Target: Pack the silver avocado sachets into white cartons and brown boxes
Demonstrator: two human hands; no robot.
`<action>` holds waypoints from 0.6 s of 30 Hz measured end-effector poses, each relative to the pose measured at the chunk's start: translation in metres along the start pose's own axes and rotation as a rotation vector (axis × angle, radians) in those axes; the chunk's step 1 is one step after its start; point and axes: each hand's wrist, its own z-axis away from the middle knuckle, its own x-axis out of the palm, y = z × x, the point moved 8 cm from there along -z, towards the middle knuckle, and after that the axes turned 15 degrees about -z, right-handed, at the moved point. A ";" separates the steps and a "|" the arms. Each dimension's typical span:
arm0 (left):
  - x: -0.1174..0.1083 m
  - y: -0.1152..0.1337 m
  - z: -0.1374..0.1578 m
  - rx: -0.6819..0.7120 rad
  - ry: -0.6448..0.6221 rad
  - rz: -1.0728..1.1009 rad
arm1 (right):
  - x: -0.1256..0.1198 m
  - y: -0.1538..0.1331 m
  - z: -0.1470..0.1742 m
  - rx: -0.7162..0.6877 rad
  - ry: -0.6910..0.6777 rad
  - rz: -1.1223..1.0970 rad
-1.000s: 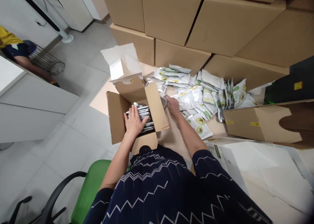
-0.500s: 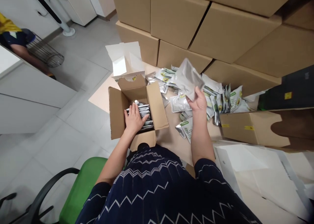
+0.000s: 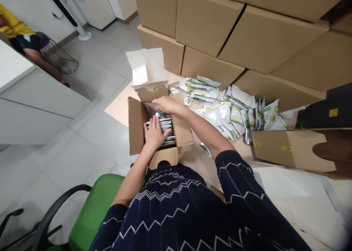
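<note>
An open brown cardboard box [image 3: 136,128] stands in front of me with its flaps folded out. Inside, a row of silver pouches [image 3: 169,136] is packed on edge, a white cap showing among them. My left hand [image 3: 154,133] lies over that row with its fingers spread. At the far end of the box, my right hand [image 3: 165,105] grips a silver pouch [image 3: 151,107] by its edge, partly lowered inside the walls. Right of the box, many loose silver and green pouches [image 3: 213,113] with avocado pictures are heaped on the table.
Large cardboard boxes [image 3: 207,21] are stacked behind the table. An open white carton [image 3: 150,69] stands beyond the brown box. At right lie a long cardboard box [image 3: 271,144] and white sheets [image 3: 291,196]. A green chair [image 3: 96,207] is at left; a person [image 3: 20,34] sits farther off.
My right hand has carried the silver pouch left, from above the heap into the far end of the box. My left hand stays on the packed pouches. The view has shifted slightly.
</note>
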 end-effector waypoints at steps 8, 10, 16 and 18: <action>-0.001 -0.001 0.000 -0.001 -0.037 0.027 | 0.053 0.012 -0.038 0.036 -0.377 0.204; -0.001 -0.002 0.000 0.002 -0.046 0.040 | 0.057 0.012 -0.038 0.044 -0.399 0.215; -0.009 -0.004 -0.006 -0.018 -0.053 0.050 | 0.060 0.011 -0.034 -0.021 -0.363 0.069; -0.011 -0.004 -0.010 -0.031 -0.049 0.058 | 0.063 0.014 -0.036 -0.044 -0.357 0.040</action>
